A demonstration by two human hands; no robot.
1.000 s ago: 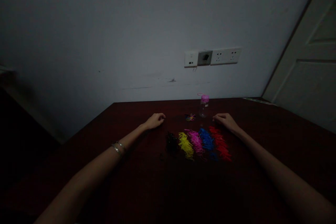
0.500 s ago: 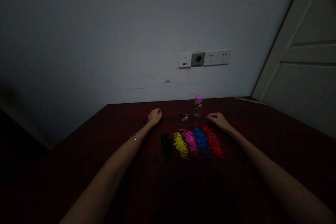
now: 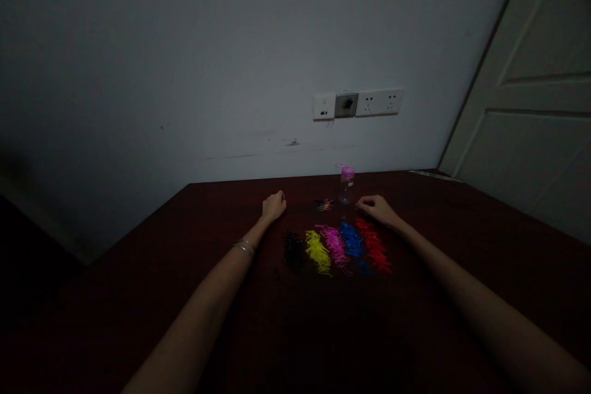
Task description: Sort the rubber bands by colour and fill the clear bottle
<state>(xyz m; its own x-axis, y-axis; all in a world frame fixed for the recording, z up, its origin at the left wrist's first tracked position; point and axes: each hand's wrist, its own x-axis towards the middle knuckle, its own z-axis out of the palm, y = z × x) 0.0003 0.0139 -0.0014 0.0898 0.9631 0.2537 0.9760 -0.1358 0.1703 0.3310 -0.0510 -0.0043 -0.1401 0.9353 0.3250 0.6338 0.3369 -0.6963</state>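
Observation:
My left hand (image 3: 274, 207) rests on the dark table as a loose fist, with bracelets on its wrist. My right hand (image 3: 373, 207) lies with curled fingers just beyond the red pile of thin bands (image 3: 373, 247), and nothing shows in it. Between my arms, similar piles line up by colour: black (image 3: 294, 250), yellow (image 3: 318, 252), pink (image 3: 335, 245) and blue (image 3: 352, 240). They look like small rubber bands. Farther back lies a little mixed-colour heap (image 3: 325, 204). A clear bottle with a pink lid (image 3: 346, 188) stands upright left of my right hand.
The brown-red table (image 3: 221, 197) meets a pale wall (image 3: 231, 74) at its back edge. Sockets and switches (image 3: 357, 104) sit on the wall above the bottle. At the right stands a panelled door (image 3: 530, 104). The light is dim.
The view has shifted slightly. My right hand appears a little farther left, nearer the bottle. The piles, the bottle and my left fist look otherwise the same.

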